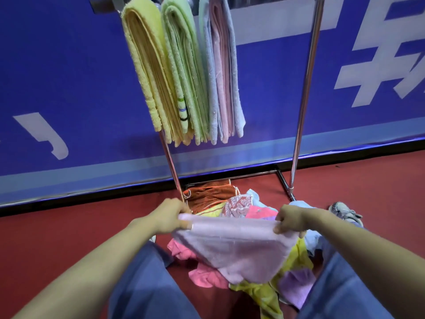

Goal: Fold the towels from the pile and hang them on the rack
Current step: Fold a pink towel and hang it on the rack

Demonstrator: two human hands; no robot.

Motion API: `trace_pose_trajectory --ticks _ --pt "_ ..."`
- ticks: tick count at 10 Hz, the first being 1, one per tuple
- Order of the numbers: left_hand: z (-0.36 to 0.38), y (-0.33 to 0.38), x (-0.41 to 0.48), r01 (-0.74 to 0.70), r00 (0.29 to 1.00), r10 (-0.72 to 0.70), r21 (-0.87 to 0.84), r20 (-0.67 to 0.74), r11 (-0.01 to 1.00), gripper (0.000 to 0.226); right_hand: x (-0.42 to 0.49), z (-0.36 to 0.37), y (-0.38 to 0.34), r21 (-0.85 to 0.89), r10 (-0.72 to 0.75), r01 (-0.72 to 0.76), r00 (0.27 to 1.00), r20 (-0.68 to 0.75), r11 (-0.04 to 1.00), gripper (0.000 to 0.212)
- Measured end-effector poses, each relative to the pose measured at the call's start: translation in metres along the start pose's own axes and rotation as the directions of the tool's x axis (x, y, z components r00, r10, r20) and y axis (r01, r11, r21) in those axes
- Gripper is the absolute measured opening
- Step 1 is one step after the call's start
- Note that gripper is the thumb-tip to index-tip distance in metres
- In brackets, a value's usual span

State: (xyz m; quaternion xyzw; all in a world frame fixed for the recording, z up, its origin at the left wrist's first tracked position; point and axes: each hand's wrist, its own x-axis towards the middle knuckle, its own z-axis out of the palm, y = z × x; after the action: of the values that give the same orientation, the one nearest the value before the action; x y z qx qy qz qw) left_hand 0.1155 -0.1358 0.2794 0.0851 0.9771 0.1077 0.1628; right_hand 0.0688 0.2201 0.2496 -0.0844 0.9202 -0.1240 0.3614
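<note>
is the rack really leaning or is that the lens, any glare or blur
Head view: likely the lens, since wide-angle distortion splays the rack poles and stretches the forearms toward the corners; bright streaks glare on the chrome, and a purple sheen runs along the lower edge of the banner; the left hand, right hand and lilac towel look soft, the hung towels crisper.

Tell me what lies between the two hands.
The head view shows the top edge of a lilac towel stretched between them: the left hand grips one corner, the right hand the other.
</note>
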Motion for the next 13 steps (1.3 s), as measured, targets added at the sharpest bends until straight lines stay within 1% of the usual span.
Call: trace_pose_trajectory --ticks 1,2,3,4,5,6,7,8,9,10,11,12,13 --pt "-0.036 0.007 0.014 0.008 0.998 -0.019 0.173 0.065 0.985 0.025 -0.007 -0.059 -0.016 -0.037 0.02 -0.023 0.997 -0.076 0.999 0.016" --pt "-0.137 0.031 0.035 0.056 0.964 0.002 0.21 -0.267 0.976 0.024 -0.027 -0.159 -0.047 -0.227 -0.093 -0.015 0.885 -0.457 0.974 0.018" --pt "-0.239 0.062 0.031 0.074 0.632 -0.071 -0.031 -0.772 0.997 0.014 -0.069 -0.237 -0.076 -0.17 -0.223 0.162 0.412 -0.883 0.972 0.019" --pt "-0.254 0.082 0.022 -0.146 0.051 0.036 0.028 -0.998 0.989 0.018 -0.088 -0.223 -0.08 -0.19 -0.104 0.411 -0.222 -0.97 0.892 0.017" --pt "-0.143 0.073 0.029 -0.044 0.436 0.249 0.256 -0.865 0.966 0.013 -0.039 -0.127 -0.053 -0.357 -0.387 0.19 0.155 -0.909 0.915 0.007" --pt "0.019 0.035 0.019 0.167 0.986 -0.162 0.364 -0.044 0.916 0.021 0.004 -0.007 -0.01 -0.459 -0.091 -0.022 0.971 -0.223 0.888 0.025" --pt "0.088 0.017 0.008 0.251 0.959 -0.275 0.236 0.074 0.939 0.022 0.013 0.037 0.005 -0.368 -0.085 0.015 0.981 -0.175 0.93 0.029" --pt "0.086 0.012 0.012 0.244 0.969 -0.247 0.101 0.017 0.964 0.011 0.026 0.022 0.011 -0.295 -0.05 -0.036 0.959 -0.278 0.955 0.03" --pt "0.075 0.003 0.029 0.262 0.964 -0.265 -0.083 -0.035 0.962 0.021 0.041 0.001 0.008 -0.104 -0.04 0.0 0.924 -0.38 0.995 0.021" --pt "0.074 0.001 0.039 0.262 0.96 -0.278 -0.262 -0.025 0.929 0.028 0.051 -0.002 0.002 0.164 0.009 0.061 0.919 -0.394 0.985 0.02" --pt "0.091 -0.003 0.046 0.278 0.96 -0.277 -0.323 0.051 0.904 0.03 0.058 0.017 -0.001 0.498 0.003 0.144 0.959 -0.282 0.855 0.011" --pt "0.117 -0.005 0.055 0.34 0.94 -0.303 -0.368 0.155 0.866 0.036 0.066 0.04 -0.005 0.605 -0.057 0.192 0.97 -0.235 0.773 0.018" --pt "0.141 -0.005 0.069 0.405 0.913 -0.319 -0.483 0.252 0.776 0.051 0.077 0.052 -0.011 0.623 -0.089 0.19 0.978 -0.19 0.759 0.02"
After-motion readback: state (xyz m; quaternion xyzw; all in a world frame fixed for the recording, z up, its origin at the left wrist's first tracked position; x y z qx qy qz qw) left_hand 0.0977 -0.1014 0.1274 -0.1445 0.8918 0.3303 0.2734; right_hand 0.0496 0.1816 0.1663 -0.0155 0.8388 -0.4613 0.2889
